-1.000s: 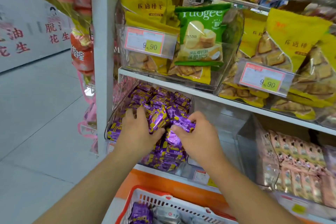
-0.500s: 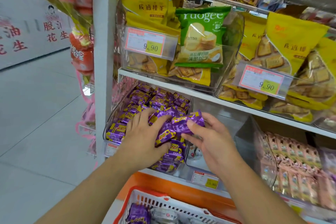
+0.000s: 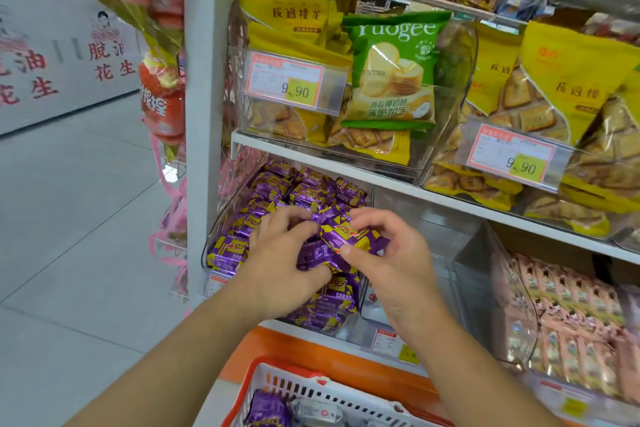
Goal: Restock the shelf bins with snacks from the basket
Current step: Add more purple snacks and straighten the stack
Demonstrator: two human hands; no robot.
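Shop aisle, pale tiled floor at far left, a white shelf upright (image 3: 204, 107) with red hanging packs (image 3: 161, 104) beside it. We read the step as loading: our left hand (image 3: 277, 274) curls its fingers round a purple snack pack (image 3: 313, 258) over the clear bin (image 3: 216, 239) of purple snacks (image 3: 277, 191) on the lower shelf. Just right of it, our right hand (image 3: 394, 263) pinches another purple packet (image 3: 353, 236) between thumb and fingertips, held above the same pile. Next move, in our judgement: set both packs down into the bin, where the heap looks full towards the front, so they may slide. To the right sits a nearly bare clear bin (image 3: 429, 274), then pink packets (image 3: 568, 326). Overhead, yellow bags (image 3: 287, 7) and a green bag (image 3: 394, 69) leave little headroom. Below, the basket (image 3: 277, 381) holds more purple stock.
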